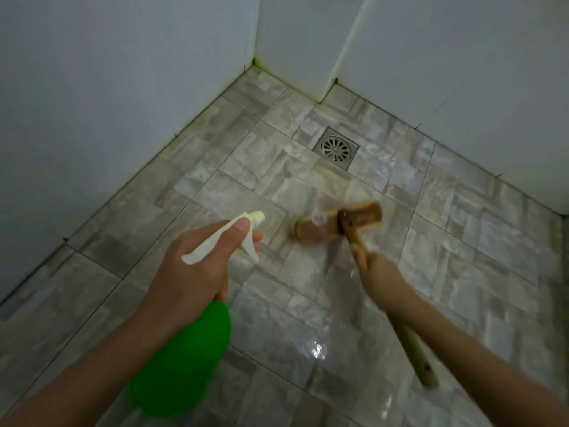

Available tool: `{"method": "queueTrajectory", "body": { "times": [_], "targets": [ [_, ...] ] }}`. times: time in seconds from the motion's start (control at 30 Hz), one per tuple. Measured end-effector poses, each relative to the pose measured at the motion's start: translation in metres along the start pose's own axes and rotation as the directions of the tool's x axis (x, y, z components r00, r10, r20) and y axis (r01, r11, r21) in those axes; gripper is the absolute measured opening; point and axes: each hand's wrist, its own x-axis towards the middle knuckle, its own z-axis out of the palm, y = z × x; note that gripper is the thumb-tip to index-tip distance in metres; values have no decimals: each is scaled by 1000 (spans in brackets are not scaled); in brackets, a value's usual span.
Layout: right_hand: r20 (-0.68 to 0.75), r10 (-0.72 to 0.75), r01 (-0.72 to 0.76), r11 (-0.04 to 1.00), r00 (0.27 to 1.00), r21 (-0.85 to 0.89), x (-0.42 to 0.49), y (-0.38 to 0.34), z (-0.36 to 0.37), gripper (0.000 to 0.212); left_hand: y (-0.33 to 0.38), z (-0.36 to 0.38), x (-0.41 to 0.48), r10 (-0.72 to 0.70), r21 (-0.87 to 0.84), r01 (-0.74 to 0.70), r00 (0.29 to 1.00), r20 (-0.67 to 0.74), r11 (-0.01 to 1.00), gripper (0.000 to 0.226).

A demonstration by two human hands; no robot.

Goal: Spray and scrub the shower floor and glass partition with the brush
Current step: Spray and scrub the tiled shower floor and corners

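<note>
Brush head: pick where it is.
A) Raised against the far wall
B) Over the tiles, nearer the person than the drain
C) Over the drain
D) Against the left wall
B: the brush head is blurred but sits low over the floor tiles, clear of the drain and on the person's side of it.

L hand (197, 266) & R hand (380, 272) fwd, fingers (243, 228) curled.

Open floor (215, 183) between close walls (92, 87)
</note>
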Motion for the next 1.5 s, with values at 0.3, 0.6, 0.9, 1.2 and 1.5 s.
{"method": "queueTrajectory", "body": {
  "times": [0.3,0.6,0.9,1.2,1.5],
  "targets": [
    [14,66,-66,997,998,-44,18,5,-24,54,3,9,13,7,46,-10,998,68,999,56],
    [-56,-15,14,1000,998,-10,104,-41,-66,57,5,28,5,-42,50,38,997,72,998,46],
    [122,26,-9,991,992,-136,-112,74,15,48,-1,44,-41,-58,119,46,993,104,992,40],
    [72,14,-4,992,997,-124,-117,105,9,49,-7,60,-64,-46,202,10,983,177,979,48],
    [89,217,-214,976,972,-45,-172,133,24,60,-3,73,-70,-49,242,-7,973,224,970,57]
  ]
}}
